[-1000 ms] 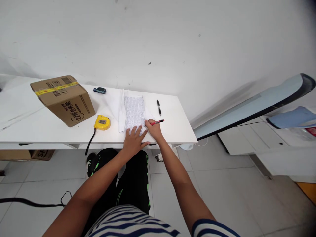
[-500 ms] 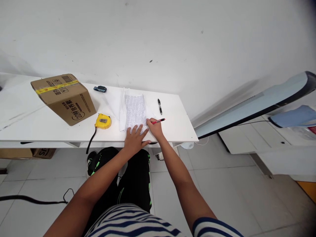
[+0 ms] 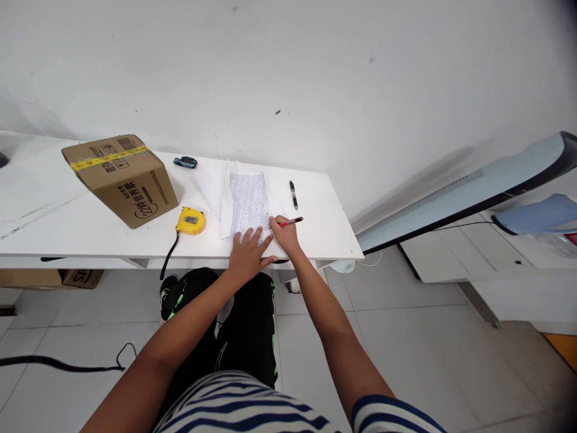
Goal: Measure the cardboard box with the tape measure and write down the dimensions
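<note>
My right fingers [image 3: 276,223] are pinching the red pen [image 3: 291,222] at the right edge of the paper [image 3: 249,195]; my left fingers [image 3: 246,236] are lying flat, spread, across its near end.

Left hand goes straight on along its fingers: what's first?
Probably the right hand, holding a slim red-and-black pen. The left hand touches white handwritten paper; the gap ahead is unclear.

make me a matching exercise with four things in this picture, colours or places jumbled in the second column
1. red pen
2. written paper
3. tape measure
4. box

A. mostly yellow
B. partly under the left hand
C. brown cardboard
D. held in the right hand

Pairs: 1-D, 2-B, 3-A, 4-C
</note>
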A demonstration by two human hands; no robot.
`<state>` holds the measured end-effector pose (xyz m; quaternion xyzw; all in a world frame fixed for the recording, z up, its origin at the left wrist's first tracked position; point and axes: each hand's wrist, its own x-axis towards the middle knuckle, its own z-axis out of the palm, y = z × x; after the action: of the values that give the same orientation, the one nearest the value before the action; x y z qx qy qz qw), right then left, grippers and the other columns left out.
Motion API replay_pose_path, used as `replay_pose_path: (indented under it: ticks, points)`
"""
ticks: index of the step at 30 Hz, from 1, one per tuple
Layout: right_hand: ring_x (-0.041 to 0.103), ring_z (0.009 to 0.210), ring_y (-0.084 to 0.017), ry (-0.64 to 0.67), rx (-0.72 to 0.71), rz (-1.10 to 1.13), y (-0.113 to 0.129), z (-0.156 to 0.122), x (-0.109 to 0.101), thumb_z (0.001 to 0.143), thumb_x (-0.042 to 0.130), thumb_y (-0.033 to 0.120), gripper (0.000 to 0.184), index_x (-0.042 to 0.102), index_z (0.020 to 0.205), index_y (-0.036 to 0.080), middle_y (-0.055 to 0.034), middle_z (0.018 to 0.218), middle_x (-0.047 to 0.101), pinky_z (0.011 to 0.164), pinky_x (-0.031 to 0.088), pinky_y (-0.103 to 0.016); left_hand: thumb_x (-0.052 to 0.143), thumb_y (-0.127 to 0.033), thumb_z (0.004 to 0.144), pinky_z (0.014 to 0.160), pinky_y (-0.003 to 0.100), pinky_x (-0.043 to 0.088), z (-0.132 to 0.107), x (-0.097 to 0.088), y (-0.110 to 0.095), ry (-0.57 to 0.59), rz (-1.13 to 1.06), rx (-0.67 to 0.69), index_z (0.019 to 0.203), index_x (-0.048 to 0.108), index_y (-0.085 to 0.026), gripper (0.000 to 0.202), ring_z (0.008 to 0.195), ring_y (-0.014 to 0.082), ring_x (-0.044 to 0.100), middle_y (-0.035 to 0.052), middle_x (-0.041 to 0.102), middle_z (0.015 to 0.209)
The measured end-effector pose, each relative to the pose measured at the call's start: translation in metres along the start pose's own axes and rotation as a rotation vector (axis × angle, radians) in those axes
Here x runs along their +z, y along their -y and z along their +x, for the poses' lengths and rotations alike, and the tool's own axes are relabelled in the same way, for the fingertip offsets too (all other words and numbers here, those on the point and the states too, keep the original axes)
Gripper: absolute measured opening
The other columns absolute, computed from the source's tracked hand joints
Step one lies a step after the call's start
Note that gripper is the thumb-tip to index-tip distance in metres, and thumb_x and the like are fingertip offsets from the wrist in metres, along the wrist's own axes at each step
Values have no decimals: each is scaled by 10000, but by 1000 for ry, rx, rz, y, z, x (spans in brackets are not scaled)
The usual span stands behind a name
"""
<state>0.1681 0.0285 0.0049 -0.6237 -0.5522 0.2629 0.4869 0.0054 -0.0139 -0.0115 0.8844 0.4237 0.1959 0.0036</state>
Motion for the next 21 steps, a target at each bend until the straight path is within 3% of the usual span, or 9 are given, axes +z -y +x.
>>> replay_pose_path:
  ticks: [7,11,14,17,21]
  points:
    - [374,549,-124,8,4,9,-1,1,0,820,532,439,396,353,532,235,57,516,359,582,350,-282,409,-652,903,1094,611,235,0,0,1,-12,-23,2,1449,448,-337,631,1378,376,383,107,402,1542]
    - [462,594,-144,18,32,24,0,2,-2,833,533,506,380,479,580,227,41,553,471,618,394,-286,421,-651,896,1079,622,257,-2,1,0,-31,-4,-7,1433,471,-324,630,1359,380,406,120,422,1527]
    - [545,675,-172,-26,23,19,4,-2,-2,846,514,571,396,608,705,213,7,660,596,696,437,-306,451,-637,891,1077,636,263,-3,-1,-1,-41,8,8,1420,484,-328,613,1363,372,409,129,428,1521]
    - [594,761,-201,-114,-50,-40,13,-5,5,872,482,577,414,643,781,207,-37,776,661,763,457,-336,524,-599,871,1103,644,235,-7,-8,-2,-75,6,26,1431,470,-322,627,1424,370,327,129,387,1546]
    - [597,1039,-256,-155,-194,-244,36,9,19,906,460,408,366,624,1146,186,-121,1134,658,901,446,-386,503,-429,926,1154,603,197,-29,-35,-1,-210,-10,3,1327,593,-279,437,1428,335,331,90,476,1490]
